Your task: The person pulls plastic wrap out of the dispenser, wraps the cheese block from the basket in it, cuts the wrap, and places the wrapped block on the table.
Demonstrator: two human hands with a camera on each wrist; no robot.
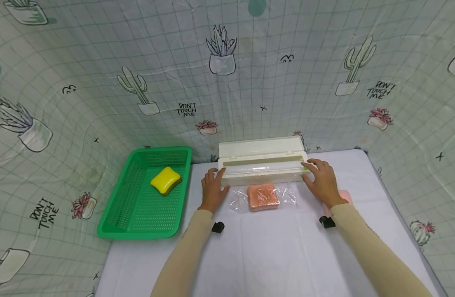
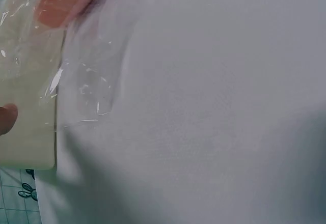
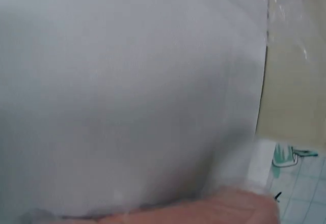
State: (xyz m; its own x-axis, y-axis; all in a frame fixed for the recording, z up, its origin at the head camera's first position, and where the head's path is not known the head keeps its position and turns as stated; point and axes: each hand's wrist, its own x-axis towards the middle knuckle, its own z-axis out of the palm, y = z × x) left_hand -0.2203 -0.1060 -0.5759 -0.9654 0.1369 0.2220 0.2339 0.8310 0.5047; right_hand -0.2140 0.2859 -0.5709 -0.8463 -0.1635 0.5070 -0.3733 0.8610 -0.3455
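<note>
A white plastic box [image 1: 262, 178] with its lid raised holds a roll of clear cling film [image 1: 262, 168]. My left hand [image 1: 212, 192] is at the box's left end, its fingertips at the end of the roll and the thumb in front. At the right end my right hand [image 1: 322, 181] has its fingers spread, fingertips at the roll's other end, thumb near the front corner. In front of the box lies an orange-pink sponge [image 1: 263, 197] in clear film [image 2: 97, 76] that spreads out on both sides. The left wrist view shows a fingertip [image 2: 7, 118] over the box front.
On the left a green plastic basket [image 1: 146, 214] contains a yellow sponge [image 1: 165, 180]. A pink item [image 1: 345, 196] lies partly hidden beneath my right wrist. The white-covered table [image 1: 272, 255] is enclosed by a patterned cloth [image 1: 249, 103], which rises right behind the box.
</note>
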